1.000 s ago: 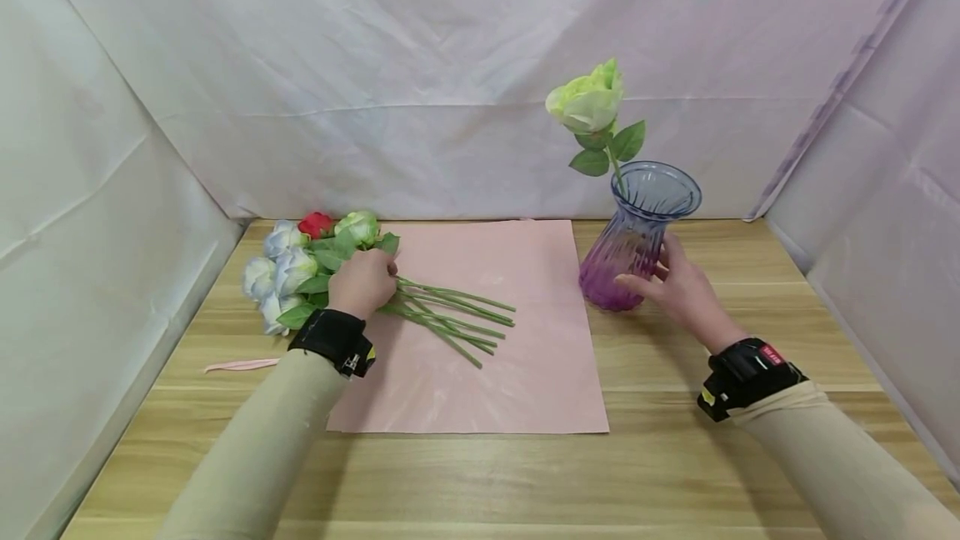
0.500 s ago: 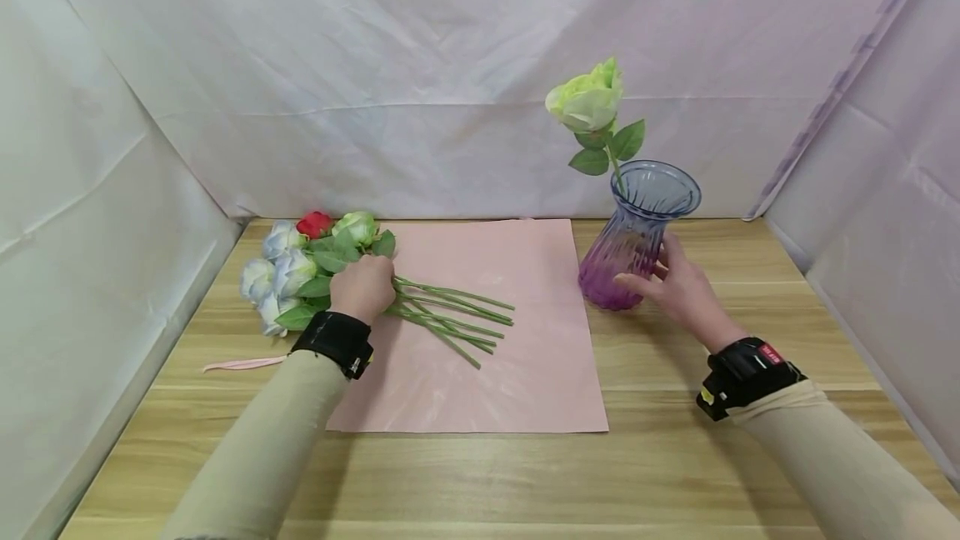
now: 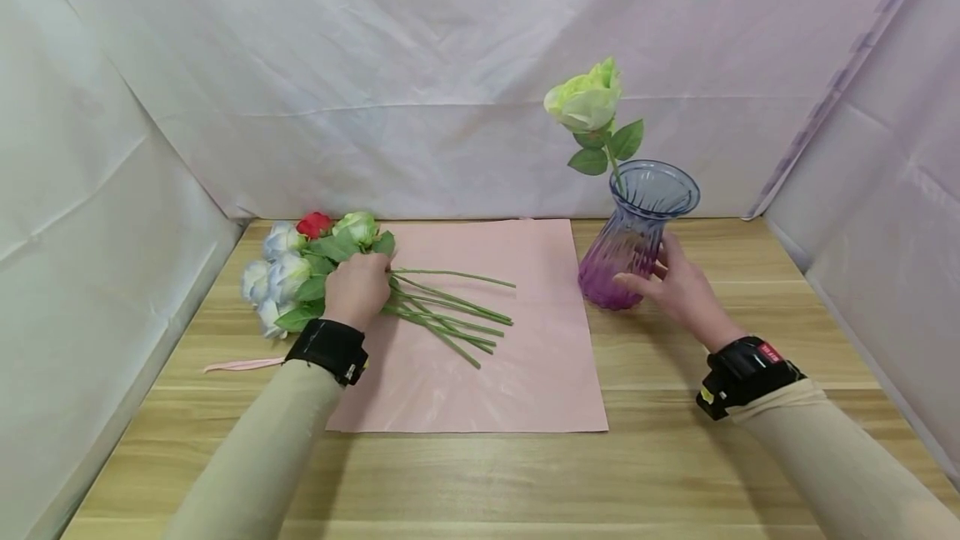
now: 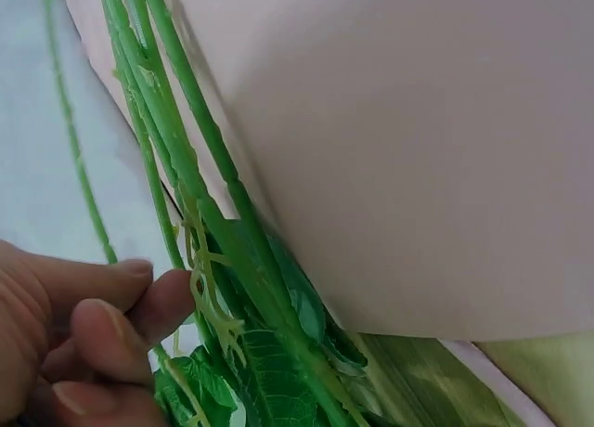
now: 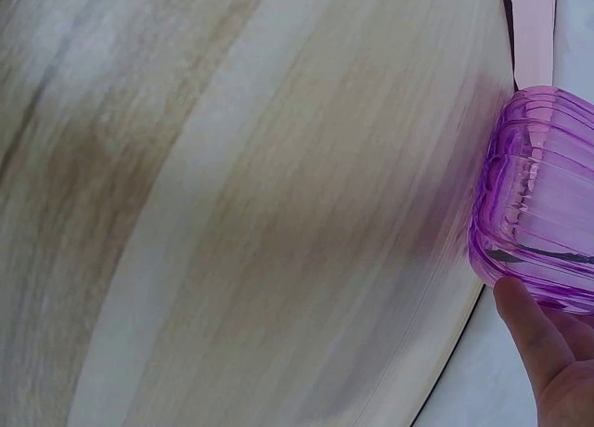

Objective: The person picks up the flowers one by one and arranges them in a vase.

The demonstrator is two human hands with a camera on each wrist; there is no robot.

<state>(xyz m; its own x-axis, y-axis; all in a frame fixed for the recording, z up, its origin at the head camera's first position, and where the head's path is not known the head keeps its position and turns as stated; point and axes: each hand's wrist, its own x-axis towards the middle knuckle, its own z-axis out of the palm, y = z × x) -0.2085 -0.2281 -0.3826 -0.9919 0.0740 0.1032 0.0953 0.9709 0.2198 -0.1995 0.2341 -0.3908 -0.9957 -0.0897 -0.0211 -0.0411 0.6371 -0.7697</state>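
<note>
In the head view my left hand (image 3: 357,288) is over the bunch of artificial roses at the left. The left wrist view shows its thumb and forefinger pinching one green stem (image 4: 79,176), which stands apart from the bundle of stems (image 4: 190,167). Blue-white roses (image 3: 289,273), a red rose (image 3: 313,225) and a pale green rose (image 3: 357,227) lie beyond that hand. On the right, my right hand (image 3: 678,290) grips the lower part of a blue-to-purple glass vase (image 3: 617,265), thumb in front. One green-white rose (image 3: 583,102) leans in the vase's mouth.
A square pink paper sheet (image 3: 540,382) lies flat on the wooden table (image 3: 480,482), under the stem ends. A pink ribbon (image 3: 243,365) lies by the left forearm. White cloth walls (image 3: 390,65) close off the back and both sides.
One stem has separated from the bundle and swung toward the back, with the left hand shifting slightly. The right hand and the vase stay almost where they were.
</note>
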